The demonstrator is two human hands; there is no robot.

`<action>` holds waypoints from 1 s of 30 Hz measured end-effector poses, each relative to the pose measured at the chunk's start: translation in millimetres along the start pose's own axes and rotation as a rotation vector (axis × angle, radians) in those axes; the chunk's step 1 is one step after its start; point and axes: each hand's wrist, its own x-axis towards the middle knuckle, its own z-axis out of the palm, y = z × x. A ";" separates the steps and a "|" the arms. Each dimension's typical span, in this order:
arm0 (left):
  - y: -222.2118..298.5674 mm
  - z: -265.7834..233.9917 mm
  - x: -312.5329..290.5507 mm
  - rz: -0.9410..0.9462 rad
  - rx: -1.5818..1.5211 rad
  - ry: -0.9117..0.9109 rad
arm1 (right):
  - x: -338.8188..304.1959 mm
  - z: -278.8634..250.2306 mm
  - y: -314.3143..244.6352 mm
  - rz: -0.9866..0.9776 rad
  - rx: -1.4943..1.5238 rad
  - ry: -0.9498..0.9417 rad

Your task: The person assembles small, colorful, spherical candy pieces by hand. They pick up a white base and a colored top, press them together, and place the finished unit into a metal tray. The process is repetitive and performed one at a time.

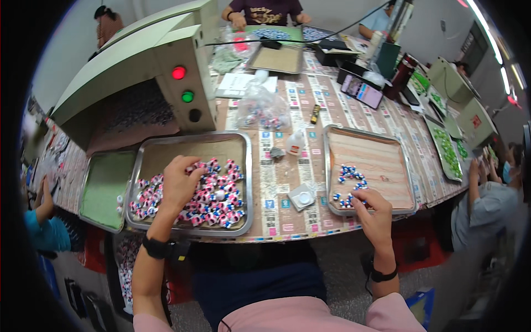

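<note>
My left hand [180, 181] is over a metal tray [248, 182] heaped with small pink, white and blue figures [213, 205]. Its thumb and fingertips come together low among the figures, and what they pinch is hidden. At the right, my right hand [378, 214] reaches over the front edge of a second metal tray [381, 149] lined with pale orange cloth. A curved cluster of small blue-and-white pieces [352, 172] lies there. The right thumb and forefinger close at the near end of this cluster; anything between them is too small to make out.
A large machine [199, 66] with red and green lights stands at the back left, beside a green-lined tray [105, 188]. Between my trays are a small white bottle [295, 144] and a white dish [302, 197]. A plastic bag [264, 108] and a phone [361, 92] lie farther back. Other people sit around.
</note>
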 end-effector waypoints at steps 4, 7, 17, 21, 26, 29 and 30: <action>-0.3 -9.7 -13.7 -0.301 -0.285 -0.018 | 6.6 -0.4 16.9 -0.097 -0.168 -0.052; 39.3 -28.5 -28.2 -0.646 -0.883 -0.185 | 12.9 7.9 18.0 -0.142 -0.198 -0.186; 100.0 -17.1 -96.9 -0.803 -1.536 -0.551 | 25.3 20.0 16.3 0.113 0.189 -0.315; 111.5 -1.9 -118.4 -0.829 -1.572 -0.585 | 15.1 15.7 -4.0 0.479 0.656 -0.484; 122.0 17.2 -128.3 -0.837 -1.660 -0.597 | 6.6 30.0 -15.5 0.455 0.702 -0.521; 124.0 22.0 -132.6 -0.867 -1.699 -0.567 | 6.7 43.1 -23.6 0.350 0.615 -0.460; 124.8 22.7 -133.0 -0.876 -1.714 -0.556 | 8.4 46.1 -28.0 0.303 0.560 -0.428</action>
